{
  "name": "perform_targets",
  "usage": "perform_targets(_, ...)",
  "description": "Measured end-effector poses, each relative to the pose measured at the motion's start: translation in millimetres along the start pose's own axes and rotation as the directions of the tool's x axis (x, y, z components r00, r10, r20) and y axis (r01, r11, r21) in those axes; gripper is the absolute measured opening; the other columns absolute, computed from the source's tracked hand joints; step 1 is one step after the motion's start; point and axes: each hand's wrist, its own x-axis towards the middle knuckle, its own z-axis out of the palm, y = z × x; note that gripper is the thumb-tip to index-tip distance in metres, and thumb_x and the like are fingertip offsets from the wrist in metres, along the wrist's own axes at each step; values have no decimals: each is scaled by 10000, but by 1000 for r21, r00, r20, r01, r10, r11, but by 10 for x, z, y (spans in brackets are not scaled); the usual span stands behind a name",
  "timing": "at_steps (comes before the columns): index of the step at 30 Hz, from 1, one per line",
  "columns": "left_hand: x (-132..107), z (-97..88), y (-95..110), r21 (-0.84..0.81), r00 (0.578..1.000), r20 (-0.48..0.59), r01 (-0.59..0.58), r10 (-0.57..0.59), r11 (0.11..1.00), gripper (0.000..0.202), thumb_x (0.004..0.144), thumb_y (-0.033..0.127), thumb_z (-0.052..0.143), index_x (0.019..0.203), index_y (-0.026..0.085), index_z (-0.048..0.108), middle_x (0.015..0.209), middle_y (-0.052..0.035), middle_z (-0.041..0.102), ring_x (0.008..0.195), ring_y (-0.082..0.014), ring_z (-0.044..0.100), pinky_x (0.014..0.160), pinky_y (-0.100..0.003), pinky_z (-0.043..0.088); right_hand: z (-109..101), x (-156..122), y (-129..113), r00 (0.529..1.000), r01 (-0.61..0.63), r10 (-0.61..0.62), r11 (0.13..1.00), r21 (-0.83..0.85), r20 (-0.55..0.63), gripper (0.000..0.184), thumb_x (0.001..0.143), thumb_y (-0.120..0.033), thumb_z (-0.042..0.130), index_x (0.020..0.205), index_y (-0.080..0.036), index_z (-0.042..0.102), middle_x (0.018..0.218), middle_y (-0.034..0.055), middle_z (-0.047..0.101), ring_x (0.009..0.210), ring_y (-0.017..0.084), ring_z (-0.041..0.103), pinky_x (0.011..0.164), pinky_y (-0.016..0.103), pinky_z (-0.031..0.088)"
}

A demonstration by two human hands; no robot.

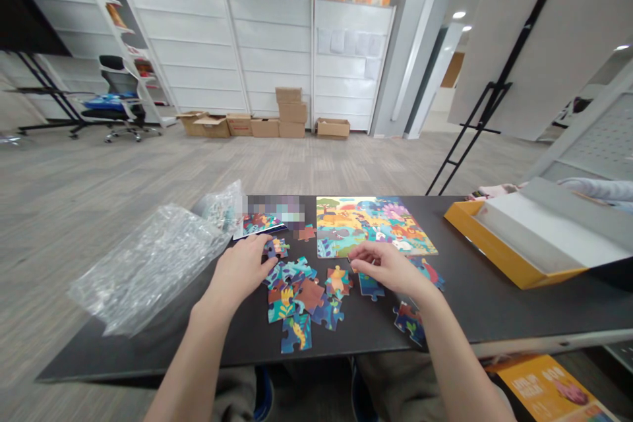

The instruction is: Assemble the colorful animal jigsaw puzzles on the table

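Observation:
My left hand (247, 265) is curled around a dark jigsaw puzzle piece (275, 248), which shows between its fingertips and thumb. Just in front of that hand, loose puzzle pieces lie in an overlapping pile, among them a plain brown one (310, 295) and one with a yellow plant (297, 333). My right hand (380, 265) has its fingers bent and drawn together at the lower edge of a colourful animal picture (373, 227); what they pinch is mostly hidden. Under this hand lies a blue piece (370, 286), and an orange-patterned piece (339, 282) is to its left.
Crumpled clear plastic wrap (153, 270) covers the table's left side. A yellow-edged open box (519, 244) stands at the right. More pieces lie near my right forearm, including a dark one (409, 323). A printed sheet (260, 222) is behind my left hand.

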Motion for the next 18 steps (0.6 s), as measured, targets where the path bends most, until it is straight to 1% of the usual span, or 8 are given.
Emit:
perform_targets(3, -6, -38, 49, -50, 997, -77, -26, 22, 998, 384, 921, 326, 575, 1290, 223, 592, 1299, -93, 678, 1171, -290, 651, 922, -378, 527, -1, -10, -10, 1000, -5, 5, 1000, -7, -2, 163, 885, -335, 646, 929, -188, 701, 869, 50, 744, 787, 185, 677, 702, 303, 516)
perform_targets(5, -12, -52, 106, -112, 989, -141, -66, 50, 991, 370, 914, 323, 602, 1274, 239, 594, 1282, -80, 685, 1171, -276, 649, 930, -367, 524, 1, -11, -14, 1000, -7, 6, 1000, -13, -4, 161, 883, -333, 648, 928, -189, 702, 860, 49, 743, 781, 185, 674, 695, 303, 513)
perform_targets(9, -9, -26, 241, -267, 968, -229, -166, 105, 949, 397, 903, 334, 647, 1285, 247, 581, 1241, -61, 696, 1038, -241, 694, 893, -369, 538, 8, -2, -14, 1000, 0, 0, 1000, -17, -12, 150, 881, -326, 649, 921, -193, 703, 854, 46, 743, 773, 185, 671, 690, 305, 513)
perform_targets(11, 5, -1, 298, -313, 960, -252, -200, 122, 929, 400, 895, 341, 665, 1274, 246, 582, 1216, -57, 702, 993, -231, 702, 876, -370, 543, 10, -1, -11, 1000, 5, -5, 1000, -19, -14, 147, 883, -327, 649, 918, -196, 705, 856, 44, 744, 768, 183, 669, 685, 304, 514)
perform_targets(15, 40, 28, 379, -348, 951, -275, -237, 142, 907, 388, 875, 320, 694, 1243, 252, 591, 1206, -44, 699, 993, -223, 699, 857, -357, 546, 11, -6, -11, 1000, 14, -14, 1000, -24, -16, 150, 884, -336, 653, 913, -200, 709, 842, 38, 741, 756, 177, 665, 674, 297, 515)
perform_targets(18, 46, 23, 437, -366, 946, -278, -262, 164, 893, 390, 864, 303, 711, 1232, 249, 592, 1209, -39, 696, 1002, -223, 698, 873, -353, 544, 8, -3, -13, 1000, 13, -13, 1000, -27, -15, 150, 888, -337, 649, 907, -199, 705, 837, 36, 740, 744, 175, 665, 665, 293, 514)
